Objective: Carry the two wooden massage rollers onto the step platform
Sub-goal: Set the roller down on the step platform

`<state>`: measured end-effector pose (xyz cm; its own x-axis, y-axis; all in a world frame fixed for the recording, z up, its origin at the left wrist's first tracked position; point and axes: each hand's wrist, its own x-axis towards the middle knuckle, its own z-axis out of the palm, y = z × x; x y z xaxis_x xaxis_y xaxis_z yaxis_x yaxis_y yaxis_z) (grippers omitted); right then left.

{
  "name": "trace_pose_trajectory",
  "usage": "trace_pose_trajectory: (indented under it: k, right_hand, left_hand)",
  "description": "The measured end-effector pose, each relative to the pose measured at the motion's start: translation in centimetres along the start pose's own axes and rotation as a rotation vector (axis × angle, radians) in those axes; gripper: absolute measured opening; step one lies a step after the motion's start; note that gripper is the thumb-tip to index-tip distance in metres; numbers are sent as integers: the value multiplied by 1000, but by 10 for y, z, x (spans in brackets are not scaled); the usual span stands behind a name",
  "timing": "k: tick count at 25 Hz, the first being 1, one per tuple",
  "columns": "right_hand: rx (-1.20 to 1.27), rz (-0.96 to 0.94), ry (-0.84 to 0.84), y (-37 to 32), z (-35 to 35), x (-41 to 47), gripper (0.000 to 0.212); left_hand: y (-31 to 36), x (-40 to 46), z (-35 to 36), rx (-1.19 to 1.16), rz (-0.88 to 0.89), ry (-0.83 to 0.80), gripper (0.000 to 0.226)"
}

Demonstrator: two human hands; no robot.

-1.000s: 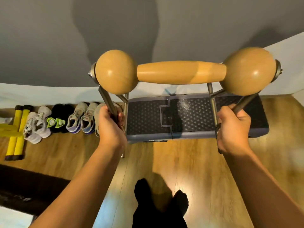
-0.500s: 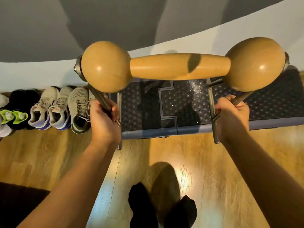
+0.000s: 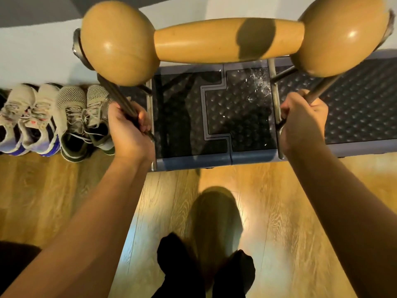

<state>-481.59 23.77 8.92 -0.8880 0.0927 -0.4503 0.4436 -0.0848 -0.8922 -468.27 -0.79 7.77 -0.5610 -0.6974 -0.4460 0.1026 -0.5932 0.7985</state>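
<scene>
We've got the wooden massage roller (image 3: 227, 40) up in the air in front of us, held level — a fat wooden ball at each end and a thinner wooden bar joining them, with a dark shadow patch across the bar right of centre. It sits in a metal frame (image 3: 272, 87) of thin rods that drop down from the ends. Only one roller is visible from here.

Our left hand (image 3: 129, 132) is wrapped tight around the dark metal handle that angles down from the left ball, fingers curled all the way round it. Our right hand (image 3: 300, 123) is doing the same with the handle under the right ball, fist closed on the rod. Both arms are stretched out forward.

The roller isn't resting on anything — it hangs above the step platform (image 3: 354, 100), which lies on the floor against the far wall. The platform has a dark dimpled top with a blue-grey rim, and some whitish scuffs near the middle. In the picture the lower frame rods overlap the platform's near edge, but we can't tell whether they touch it.

To the left of the platform a row of sneakers (image 3: 53, 119) lines the wall. Down near us are our feet in black socks (image 3: 204, 274) on the wooden floor (image 3: 64, 190).
</scene>
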Motion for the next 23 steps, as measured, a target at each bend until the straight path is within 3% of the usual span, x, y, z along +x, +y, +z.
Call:
trace_pose_trajectory:
  k: [7, 23]
  right_hand:
    - [23, 6, 16, 16, -9, 10, 41]
    - [-126, 67, -27, 28, -25, 26, 37]
  left_hand:
    - [-20, 13, 3, 35, 5, 31, 40]
    - [-38, 10, 4, 150, -30, 13, 50]
